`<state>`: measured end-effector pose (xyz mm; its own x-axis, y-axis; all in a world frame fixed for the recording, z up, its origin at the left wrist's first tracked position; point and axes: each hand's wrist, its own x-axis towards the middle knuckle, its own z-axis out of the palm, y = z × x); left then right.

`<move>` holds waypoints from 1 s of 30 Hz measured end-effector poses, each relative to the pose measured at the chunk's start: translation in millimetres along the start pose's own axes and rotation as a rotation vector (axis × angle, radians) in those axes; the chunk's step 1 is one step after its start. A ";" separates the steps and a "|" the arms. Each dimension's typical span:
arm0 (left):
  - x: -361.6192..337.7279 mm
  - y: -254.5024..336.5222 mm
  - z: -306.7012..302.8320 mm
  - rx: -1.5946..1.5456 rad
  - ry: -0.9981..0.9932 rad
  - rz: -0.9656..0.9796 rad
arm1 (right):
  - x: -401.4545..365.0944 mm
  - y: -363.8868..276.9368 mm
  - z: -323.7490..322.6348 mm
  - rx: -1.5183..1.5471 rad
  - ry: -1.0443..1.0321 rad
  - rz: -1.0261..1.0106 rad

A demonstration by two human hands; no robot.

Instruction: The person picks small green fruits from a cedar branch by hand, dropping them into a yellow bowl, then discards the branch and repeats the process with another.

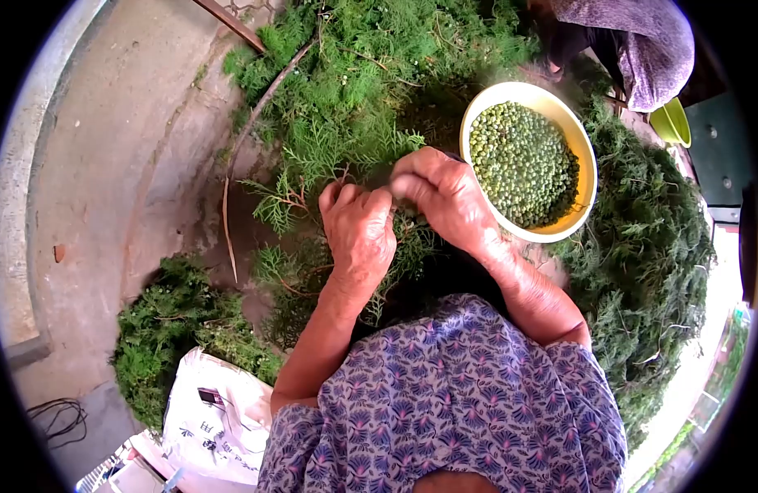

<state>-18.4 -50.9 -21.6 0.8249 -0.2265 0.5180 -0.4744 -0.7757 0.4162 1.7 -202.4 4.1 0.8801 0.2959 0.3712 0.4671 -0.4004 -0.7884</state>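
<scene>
My left hand [360,232] is closed with its fingers curled around a green conifer sprig [282,200], whose feathery leaves stick out to the left of the knuckles. Close beside it, my right hand [451,197] has its thumb and fingers pinched together. Whatever is between those fingertips is hidden and slightly blurred. Just right of this hand stands a yellow basin [587,195], largely filled with small round green cones [523,160].
A heap of cut conifer branches [338,90] lies ahead, another large pile [642,255] at right and a smaller one [177,316] at left. A white sack [223,411] lies lower left. Another person's patterned clothing [654,49] shows upper right, near a lime-green container [671,123].
</scene>
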 end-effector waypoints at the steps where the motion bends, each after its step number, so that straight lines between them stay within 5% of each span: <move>1: -0.3 -0.5 -0.2 -0.012 -0.003 0.004 | 4.3 2.0 -6.3 0.343 -0.051 0.311; 2: -1.4 -4.2 -0.5 -0.048 0.012 -0.007 | 5.4 3.3 -10.9 0.686 -0.104 0.623; 5: -0.2 -1.2 -2.7 -0.035 0.028 -0.013 | 1.4 -0.3 -12.6 0.927 0.044 0.602; 7: -1.0 -1.1 -2.1 -0.031 0.023 -0.017 | 0.1 -13.0 -13.2 0.593 -0.055 0.545; 8: -0.7 -0.7 -1.8 -0.027 0.031 -0.022 | -4.3 2.3 -1.8 0.365 -0.040 0.171; 9: -0.6 -0.4 -1.5 -0.024 0.038 -0.024 | -4.5 1.5 0.7 0.298 -0.062 0.084; 12: -1.3 -1.7 -0.9 -0.033 0.013 -0.024 | -4.0 -1.0 6.3 0.218 -0.013 0.152; 14: -0.1 -2.7 -2.5 -0.089 0.056 -0.064 | -3.4 -11.5 3.2 0.659 0.042 0.707; 15: 0.1 -3.0 -3.0 -0.147 0.101 -0.107 | -7.4 4.7 -5.0 1.161 0.083 0.655; 17: -11.1 -13.6 5.1 -0.198 0.129 -0.160 | -0.3 19.9 -13.0 1.350 0.255 0.493; 18: -11.9 -14.3 4.8 -0.201 0.122 -0.207 | 0.9 7.0 -19.0 1.299 0.321 0.644; 23: -8.4 -11.5 1.1 -0.195 0.125 -0.262 | -17.9 -3.3 -9.2 1.140 0.106 0.669; 27: -7.3 -7.5 0.4 -0.158 0.130 -0.191 | -18.6 -10.3 21.3 0.414 0.147 0.275; 30: -2.2 -3.5 -3.0 -0.114 0.129 -0.108 | -11.3 -19.4 21.7 0.182 0.175 0.111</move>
<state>-19.4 -45.9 -22.0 0.8302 -0.0623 0.5539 -0.4226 -0.7184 0.5525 -19.1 -179.2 4.5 0.9336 0.0981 0.3447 0.3583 -0.2545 -0.8982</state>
